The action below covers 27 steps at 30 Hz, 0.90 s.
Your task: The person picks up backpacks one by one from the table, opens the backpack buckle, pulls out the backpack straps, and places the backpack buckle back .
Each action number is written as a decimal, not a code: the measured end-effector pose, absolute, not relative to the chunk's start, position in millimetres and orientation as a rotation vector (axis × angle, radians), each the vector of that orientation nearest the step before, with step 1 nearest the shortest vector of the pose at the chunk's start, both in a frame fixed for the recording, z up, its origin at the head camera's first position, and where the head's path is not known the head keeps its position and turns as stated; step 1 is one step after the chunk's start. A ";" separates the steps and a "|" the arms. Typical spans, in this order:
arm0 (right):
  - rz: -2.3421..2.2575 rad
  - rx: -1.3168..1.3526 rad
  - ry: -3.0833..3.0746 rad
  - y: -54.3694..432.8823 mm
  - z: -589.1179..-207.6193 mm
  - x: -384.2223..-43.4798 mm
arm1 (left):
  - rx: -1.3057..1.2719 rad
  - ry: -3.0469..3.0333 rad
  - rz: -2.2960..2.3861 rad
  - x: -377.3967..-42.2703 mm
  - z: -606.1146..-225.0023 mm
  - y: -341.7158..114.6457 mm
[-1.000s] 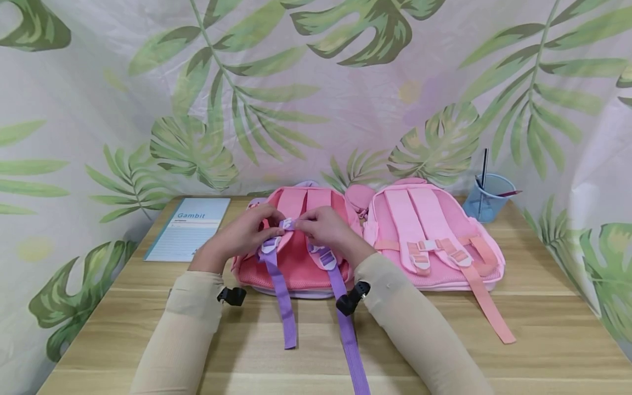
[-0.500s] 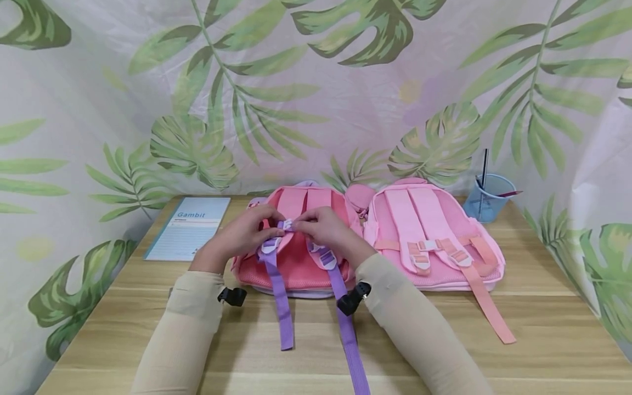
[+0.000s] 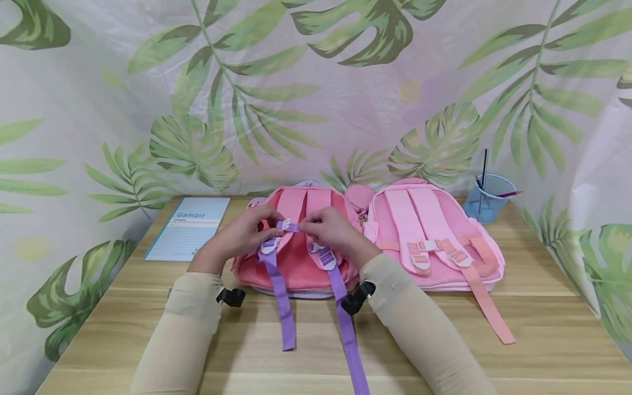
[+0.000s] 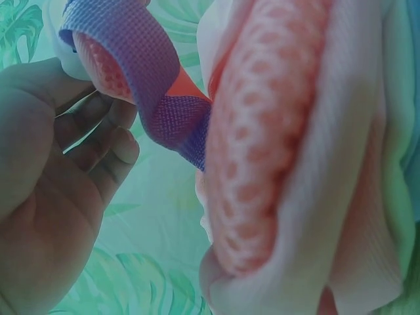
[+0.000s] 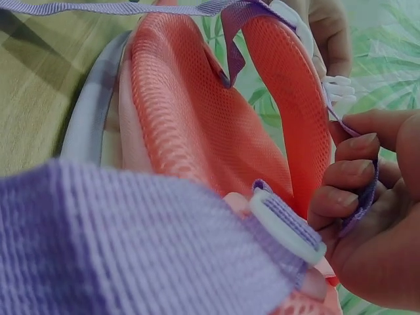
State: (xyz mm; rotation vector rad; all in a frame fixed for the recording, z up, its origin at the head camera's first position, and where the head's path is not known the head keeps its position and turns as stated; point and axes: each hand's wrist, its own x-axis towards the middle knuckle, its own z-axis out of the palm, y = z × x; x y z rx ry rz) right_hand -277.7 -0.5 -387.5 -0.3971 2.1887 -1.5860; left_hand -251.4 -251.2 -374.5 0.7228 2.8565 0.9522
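Red-pink backpack (image 3: 306,270): one, at the centre of the frame, back panel up, on the wooden bench (image 3: 543,340). Purple chest strap (image 3: 294,227), fitted with white clip (image 3: 286,223): stretched between both hands above the back panel. Left hand (image 3: 247,227): pinching the strap's left end, next to the clip. Right hand (image 3: 332,229): gripping the opposite end between thumb and fingers, webbing running into the curled fingers in the right wrist view. Purple tails (image 3: 280,302): two, hanging from white adjusters (image 3: 327,259) past the near edge of the bag; right-hand one running off the bottom of the frame.

Also listed: pale pink backpack (image 3: 459,219), right of centre, just beside the first; round pink pouch (image 3: 359,198), between the two bags; blue notebook (image 3: 185,236), left; blue pen cup (image 3: 489,204), right; leaf-print curtain (image 3: 365,109), behind.
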 end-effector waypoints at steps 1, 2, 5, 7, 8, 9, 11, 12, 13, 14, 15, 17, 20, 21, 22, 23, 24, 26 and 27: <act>-1.589 -0.396 2.184 -1.0 -387.0 -277.6 | 0.724 2.855 0.955 -251.2 -374.4 -251.3; -1.593 -0.394 2.179 -1.5 -386.6 -277.4 | 0.727 2.855 0.957 -251.4 -374.4 -251.5; -1.607 -0.401 2.166 -3.4 -386.2 -278.1 | 0.736 2.850 0.968 -251.8 -374.1 -252.0; -1.609 -0.406 2.162 -4.4 -386.0 -278.4 | 0.735 2.849 0.973 -251.4 -373.9 -252.1; -1.609 -0.409 2.161 -5.0 -386.1 -278.7 | 0.732 2.849 0.974 -251.2 -373.9 -252.2; -1.606 -0.411 2.164 -5.5 -386.1 -278.9 | 0.732 2.849 0.975 -251.0 -373.9 -252.0; -1.596 -0.412 2.170 -6.6 -386.1 -279.2 | 0.742 2.852 0.973 -251.4 -374.7 -251.7; -1.590 -0.412 2.174 -7.2 -385.8 -279.2 | 0.754 2.853 0.973 -251.7 -374.9 -251.1; -1.584 -0.414 2.176 -8.0 -385.7 -279.3 | 0.767 2.852 0.975 -252.1 -375.1 -250.5; -1.578 -0.418 2.180 -8.9 -385.5 -279.5 | 0.781 2.852 0.975 -252.6 -375.2 -249.9; -1.571 -0.424 2.185 -9.8 -385.3 -279.5 | 0.796 2.851 0.979 -253.2 -375.2 -249.1; -1.555 -0.429 2.192 -11.4 -384.8 -279.5 | 0.817 2.849 0.979 -254.0 -375.1 -247.9; -1.547 -0.426 2.184 -13.0 -384.2 -279.2 | 0.813 2.843 0.977 -253.5 -373.6 -246.6; -1.558 -0.412 2.167 -13.2 -384.0 -279.1 | 0.808 2.841 0.974 -253.1 -372.9 -246.5; -1.568 -0.396 2.150 -13.0 -383.6 -278.7 | 0.802 2.839 0.971 -252.7 -372.4 -246.6; -1.579 -0.382 2.133 -12.7 -383.0 -278.3 | 0.798 2.838 0.967 -252.4 -371.9 -246.8; -1.590 -0.366 2.115 -12.4 -382.2 -277.8 | 0.795 2.839 0.964 -252.2 -371.4 -247.1; -1.600 -0.340 2.088 -10.9 -381.1 -276.7 | 0.802 2.840 0.958 -252.2 -371.7 -247.5; -1.588 -0.334 2.095 -10.1 -380.6 -276.1 | 0.812 2.841 0.955 -252.4 -372.0 -247.6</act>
